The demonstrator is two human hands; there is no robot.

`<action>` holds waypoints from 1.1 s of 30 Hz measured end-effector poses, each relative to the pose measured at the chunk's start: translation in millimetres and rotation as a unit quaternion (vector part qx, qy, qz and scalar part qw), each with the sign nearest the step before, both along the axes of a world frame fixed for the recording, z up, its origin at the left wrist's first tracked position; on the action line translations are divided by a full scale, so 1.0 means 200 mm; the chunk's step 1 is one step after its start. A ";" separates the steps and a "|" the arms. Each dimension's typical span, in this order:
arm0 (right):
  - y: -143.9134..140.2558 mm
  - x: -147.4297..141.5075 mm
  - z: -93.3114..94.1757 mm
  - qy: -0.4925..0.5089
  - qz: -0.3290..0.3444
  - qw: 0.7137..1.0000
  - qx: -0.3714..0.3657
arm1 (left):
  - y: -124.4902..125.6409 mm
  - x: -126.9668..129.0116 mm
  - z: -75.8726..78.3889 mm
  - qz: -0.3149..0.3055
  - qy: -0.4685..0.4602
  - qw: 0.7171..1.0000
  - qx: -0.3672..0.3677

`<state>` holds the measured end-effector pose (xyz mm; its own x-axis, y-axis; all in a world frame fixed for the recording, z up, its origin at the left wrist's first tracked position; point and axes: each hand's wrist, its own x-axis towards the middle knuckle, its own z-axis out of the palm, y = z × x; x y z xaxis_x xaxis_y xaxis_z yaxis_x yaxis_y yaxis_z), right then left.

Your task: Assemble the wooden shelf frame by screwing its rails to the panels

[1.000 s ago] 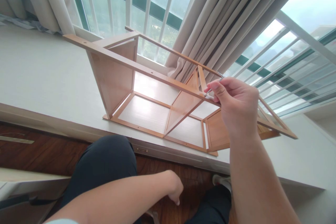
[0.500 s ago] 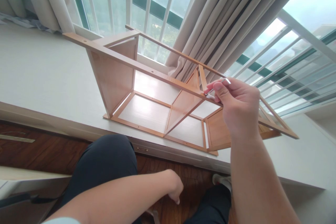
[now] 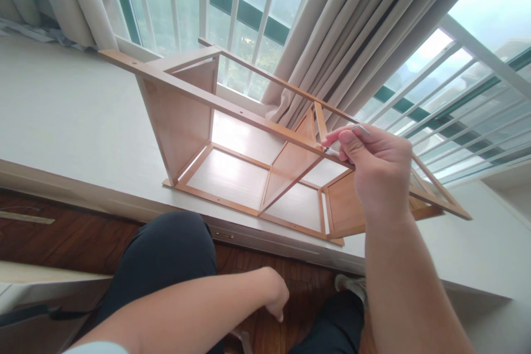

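Note:
My right hand (image 3: 373, 157) pinches a thin L-shaped hex key (image 3: 363, 130) between thumb and fingers. The key's bent end sticks out above the hand. At its other end is a small metal screw (image 3: 326, 150) at the upper front rail (image 3: 265, 123) of a wooden frame, close to where a divider panel (image 3: 290, 168) meets it. My left hand (image 3: 277, 296) hangs low over the floor, bent down at the wrist and apart from the frame. Most of its fingers are hidden, so whether it is open or closed does not show.
The open wooden shelf frame lies lengthwise on a white window ledge (image 3: 74, 116). Behind it are a beige curtain (image 3: 332, 27) and white window bars (image 3: 234, 5). Below the ledge are a dark wood floor (image 3: 302, 282) and my knee (image 3: 170, 249).
The hex key has turned a little in my right hand, its bent end now pointing further right. My right hand has shifted very slightly; the frame and my left hand look the same.

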<state>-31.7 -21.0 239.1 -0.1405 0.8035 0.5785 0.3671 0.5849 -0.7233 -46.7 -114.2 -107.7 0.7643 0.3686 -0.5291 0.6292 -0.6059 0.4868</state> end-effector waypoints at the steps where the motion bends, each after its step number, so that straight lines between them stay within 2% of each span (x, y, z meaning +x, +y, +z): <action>1: 0.00 0.00 0.00 0.001 0.000 1.000 -0.001 | 0.00 0.00 0.02 -0.009 0.012 1.000 -0.004; 4: 0.00 0.00 0.00 0.003 0.001 1.000 -0.001 | 0.00 -0.01 0.07 -0.045 0.045 0.998 -0.016; 7: 0.00 0.00 0.00 0.004 0.005 1.000 0.002 | 0.01 -0.02 0.10 -0.037 0.038 0.998 -0.026; 10: 0.00 0.00 0.00 0.002 0.000 1.000 0.002 | 0.00 -0.03 0.11 -0.018 0.033 0.999 -0.029; 15: -0.01 -0.01 0.01 0.007 -0.002 1.000 -0.008 | 0.00 -0.03 0.13 -0.044 0.063 0.997 -0.029; 33: -0.01 -0.02 0.00 -0.008 -0.039 0.999 0.015 | 0.01 -0.03 0.18 -0.054 0.065 0.996 -0.029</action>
